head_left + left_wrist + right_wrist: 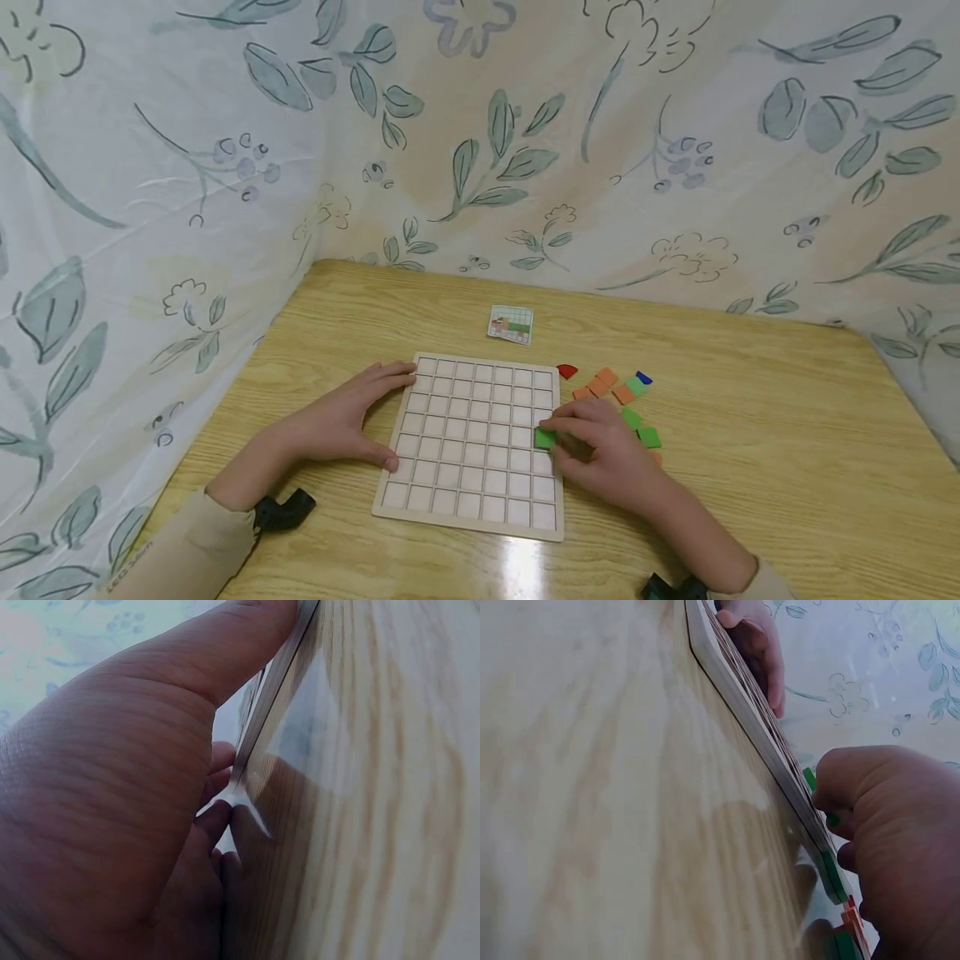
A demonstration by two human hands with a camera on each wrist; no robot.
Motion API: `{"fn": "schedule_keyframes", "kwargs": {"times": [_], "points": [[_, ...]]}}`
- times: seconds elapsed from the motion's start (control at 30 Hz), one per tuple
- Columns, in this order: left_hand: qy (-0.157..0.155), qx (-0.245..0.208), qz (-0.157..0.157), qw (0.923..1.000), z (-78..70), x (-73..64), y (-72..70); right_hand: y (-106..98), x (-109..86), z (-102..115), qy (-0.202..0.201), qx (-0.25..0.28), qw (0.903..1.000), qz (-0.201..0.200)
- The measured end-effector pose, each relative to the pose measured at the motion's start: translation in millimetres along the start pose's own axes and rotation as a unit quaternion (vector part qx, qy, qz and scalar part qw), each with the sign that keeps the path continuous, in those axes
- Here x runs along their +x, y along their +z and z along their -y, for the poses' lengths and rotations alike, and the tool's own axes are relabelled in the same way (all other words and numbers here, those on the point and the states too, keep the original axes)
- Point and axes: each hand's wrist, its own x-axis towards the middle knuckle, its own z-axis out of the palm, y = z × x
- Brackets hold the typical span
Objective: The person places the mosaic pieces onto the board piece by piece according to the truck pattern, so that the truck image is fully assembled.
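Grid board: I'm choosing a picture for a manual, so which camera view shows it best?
The head view: it shows nearly all of the grid board from above, squares and frame alike. The left wrist view catches only a sliver of its edge; the right wrist view shows it nearly edge-on.

A grid board [558, 500] lies on the table [787, 433], with a hanging cloth [465, 150] along the table's far and left sides. A card [511, 324] lies beyond the board's far edge, slightly right of its middle. The left hand [337, 421] rests at the board's left edge, fingertips by the far left corner, thumb nearer. The right hand [607, 454] is at the right edge, with a tile [545, 437] between its fingers over the rightmost column, about midway. Loose pieces [597, 387] lie right of the board, some just behind that hand.
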Motion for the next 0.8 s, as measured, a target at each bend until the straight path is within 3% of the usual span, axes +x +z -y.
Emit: {"fn": "schedule_keyframes", "kwargs": {"times": [0.8], "points": [[-0.001, 0.001, -0.002, 1.0, 1.6, -1.4, 0.8, 2.9, -0.7, 0.0, -0.002, 0.01, 0.9999, 0.013]]}}
